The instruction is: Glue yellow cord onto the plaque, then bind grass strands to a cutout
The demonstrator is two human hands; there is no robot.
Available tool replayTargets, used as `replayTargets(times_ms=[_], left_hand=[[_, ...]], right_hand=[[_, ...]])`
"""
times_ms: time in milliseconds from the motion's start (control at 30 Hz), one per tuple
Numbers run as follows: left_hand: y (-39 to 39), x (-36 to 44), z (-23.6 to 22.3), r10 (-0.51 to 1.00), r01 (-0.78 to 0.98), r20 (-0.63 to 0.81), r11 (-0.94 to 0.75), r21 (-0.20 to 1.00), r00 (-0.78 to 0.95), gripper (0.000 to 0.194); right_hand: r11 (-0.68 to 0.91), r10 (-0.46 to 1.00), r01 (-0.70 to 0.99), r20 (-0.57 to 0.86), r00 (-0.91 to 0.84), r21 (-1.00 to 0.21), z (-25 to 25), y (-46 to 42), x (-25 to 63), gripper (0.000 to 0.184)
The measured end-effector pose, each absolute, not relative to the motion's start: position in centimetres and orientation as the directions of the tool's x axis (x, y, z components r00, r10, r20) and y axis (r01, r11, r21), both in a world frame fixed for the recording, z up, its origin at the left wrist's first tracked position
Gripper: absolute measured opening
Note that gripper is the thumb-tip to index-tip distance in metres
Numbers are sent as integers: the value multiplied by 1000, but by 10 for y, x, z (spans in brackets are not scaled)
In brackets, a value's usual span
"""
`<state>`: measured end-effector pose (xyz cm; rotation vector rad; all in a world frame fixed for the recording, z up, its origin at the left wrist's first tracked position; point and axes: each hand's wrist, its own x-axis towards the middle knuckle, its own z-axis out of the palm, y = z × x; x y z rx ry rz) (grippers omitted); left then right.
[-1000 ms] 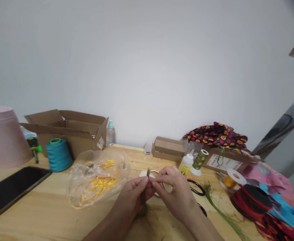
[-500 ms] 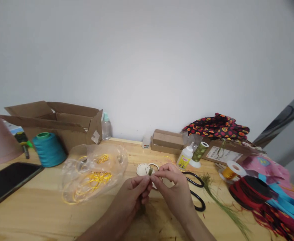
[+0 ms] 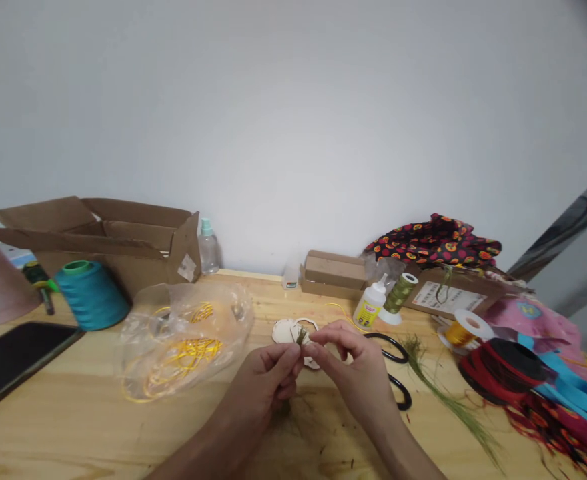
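My left hand pinches a small bundle of green threads between thumb and forefinger, its cut ends pointing up. Close against it on the right, my right hand has thumb and forefinger drawn together in a pinch. Whatever lies between those fingertips is too small to make out. Behind the hands are cream scalloped pieces, one of them a ring, partly covered by the fingers. Black-handled scissors lie partly hidden under my right hand. A longer bunch of green threads is spread to the right.
On the left are a phone, a teal thread cone, an open cardboard box and a plastic bag of yellow cord. A glue bottle, green spool, gold spool and red cord spool stand right.
My right fingertips have shifted slightly right and up from the thread bundle. My left hand keeps its pinch. The whole view has shifted a little.
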<state>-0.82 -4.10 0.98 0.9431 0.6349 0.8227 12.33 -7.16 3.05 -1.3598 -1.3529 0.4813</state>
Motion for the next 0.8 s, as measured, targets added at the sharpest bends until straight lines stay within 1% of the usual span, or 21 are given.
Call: replayTargets(times_ms=[133,400,800], left_hand=[[-42,-7,10,834,-299,-124,327,896,538,33],[-42,-8,10,838,-314,-129,336,888,531,31],[-41,-7,12,835,-342,-165,384,858,525,28]], right_hand=[[282,875,462,422,235,-841,33,-73,124,6],[289,891,496,420,175,-819,32,-74,124,15],[286,875,572,453,171,-768,32,-73,128,15]])
